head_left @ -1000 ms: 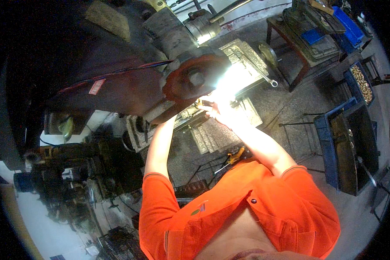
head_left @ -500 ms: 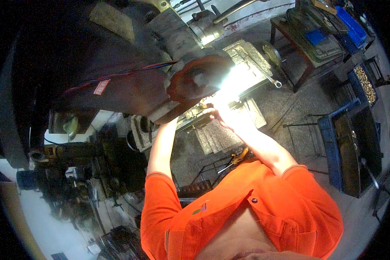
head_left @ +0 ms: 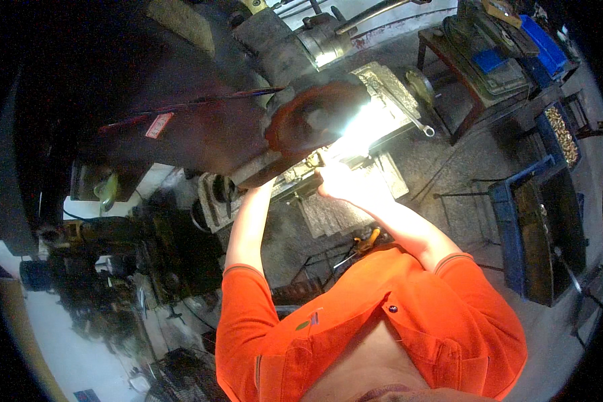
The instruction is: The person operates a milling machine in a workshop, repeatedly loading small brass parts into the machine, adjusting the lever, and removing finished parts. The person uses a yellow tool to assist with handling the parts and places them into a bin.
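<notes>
Work looked in progress, done vs. left unclear: L hand was hidden past its forearm (head_left: 249,228) behind the machine head (head_left: 201,137), grip couldn't be told. Small brassy pc. (head_left: 313,159) sat approx. midway along the machine table's (head_left: 384,79) near edge, pointing & long axis lost in glare. Just right, R hand (head_left: 340,183) had curled fingers, any grip unclear.

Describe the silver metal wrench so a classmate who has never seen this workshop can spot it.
Start at the big dark-red wheel with a scalloped rim, upper centre. Just right of it is the brightly lit grey metal machine table. The slim silver metal wrench lies along its right-hand end, set apart by the round ring end jutting past the table's edge.
</notes>
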